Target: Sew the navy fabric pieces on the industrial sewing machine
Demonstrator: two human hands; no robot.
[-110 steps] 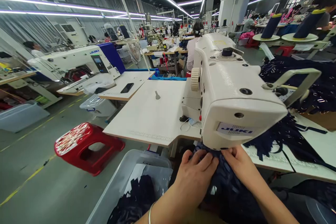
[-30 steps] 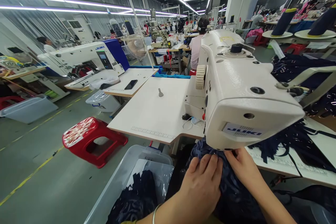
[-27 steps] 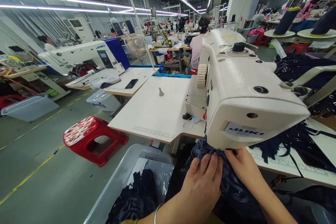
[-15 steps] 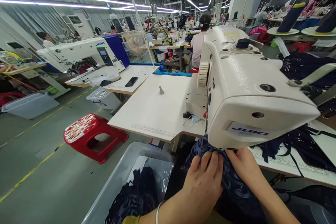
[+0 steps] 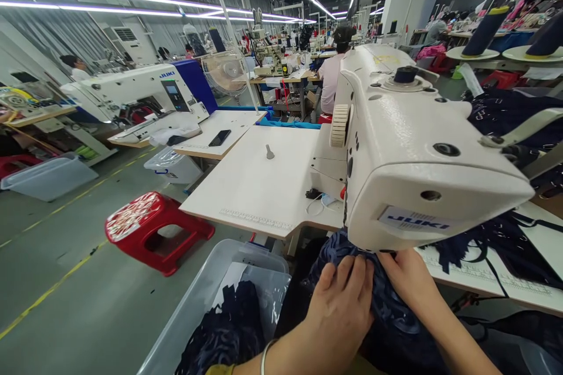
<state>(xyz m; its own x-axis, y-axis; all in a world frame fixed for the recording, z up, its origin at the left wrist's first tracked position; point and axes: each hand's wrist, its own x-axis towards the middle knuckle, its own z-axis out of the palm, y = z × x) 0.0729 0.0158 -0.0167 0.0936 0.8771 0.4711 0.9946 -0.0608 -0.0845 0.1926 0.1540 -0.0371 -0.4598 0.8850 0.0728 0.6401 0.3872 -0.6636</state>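
My left hand [image 5: 342,307] lies over a bunch of shiny navy fabric [image 5: 393,313], its fingers curled down and closed on it. My right hand [image 5: 409,281] is on the other side of the bunch, closed on the cloth near the needle area. Its fingertips are partly hidden under the head of a white JUKI sewing machine [image 5: 440,146]. That head overhangs both hands and hides the needle and the stitching spot. The fabric hangs from the machine down toward my lap.
Left of my hands stands a clear plastic bin [image 5: 187,304] with navy strips [image 5: 231,328]. A red stool [image 5: 162,234] is beyond it. On the white machine table [image 5: 255,181] lies a small grey metal piece [image 5: 270,153]. More navy straps [image 5: 488,240] lie to the right.
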